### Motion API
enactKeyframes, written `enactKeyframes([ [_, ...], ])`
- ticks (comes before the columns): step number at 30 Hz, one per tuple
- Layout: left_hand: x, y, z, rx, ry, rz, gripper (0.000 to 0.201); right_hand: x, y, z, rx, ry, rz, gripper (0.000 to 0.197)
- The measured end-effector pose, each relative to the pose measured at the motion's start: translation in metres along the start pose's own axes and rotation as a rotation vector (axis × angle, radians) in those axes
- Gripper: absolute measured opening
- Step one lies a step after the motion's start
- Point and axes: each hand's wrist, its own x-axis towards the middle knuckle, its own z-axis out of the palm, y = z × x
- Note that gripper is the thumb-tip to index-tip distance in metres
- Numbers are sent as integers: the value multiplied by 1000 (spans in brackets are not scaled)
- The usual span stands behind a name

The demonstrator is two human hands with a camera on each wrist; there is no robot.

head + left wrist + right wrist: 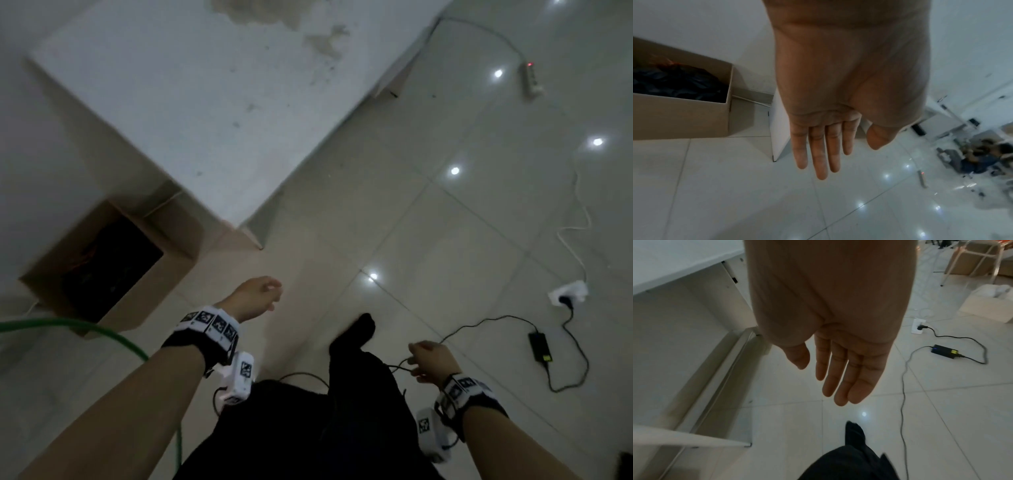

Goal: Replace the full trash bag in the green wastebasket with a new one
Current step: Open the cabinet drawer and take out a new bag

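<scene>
Both hands hang free over the tiled floor (pixel 428 212). Left hand (pixel 830 129): fingers (pixel 819 155) straight and close together, thumb apart, holding nothing. Right hand (pixel 838 363): fingers (pixel 840 379) likewise extended and relaxed, palm bare; in the head view it overlaps a thin black cable (pixel 479 323) on the floor, but the wrist view shows no grip on it.

Landmark: cardboard box (pixel 113 263), standing on the floor against the wall, just left of the white desk (pixel 205 113). Inside the box lies a dark bag (pixel 676 84) with a trace of orange at its top; whether this is the full trash bag cannot be told. A curved green rim (pixel 102 334), probably the wastebasket, shows just in front of the box at the left frame edge; most of it is out of view, and no new bag is visible.

Right of the box, beyond the desk: the cable runs to a black adapter (pixel 541 347) and a white socket block (pixel 568 293); a second power strip (pixel 530 78) lies farther off.

Hazards, as judgement: the person's dark-socked foot (pixel 359 329) stands close to the loose cable, so a step toward the wastebasket could snag it and cause a trip or unplug the adapter. Motion blur suggests quick movement, which raises that risk.
</scene>
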Motion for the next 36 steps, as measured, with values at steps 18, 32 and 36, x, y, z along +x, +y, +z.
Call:
enactKeyframes([
  [18, 232, 396, 94, 333, -90, 105, 43, 156, -229, -326, 61, 77, -305, 24],
  [32, 377, 589, 128, 39, 77, -6, 30, 316, -460, -535, -309, -73, -507, 21],
  [36, 409, 602, 153, -81, 235, -133, 29, 354, -580, -563, -488, -207, -725, 15],
])
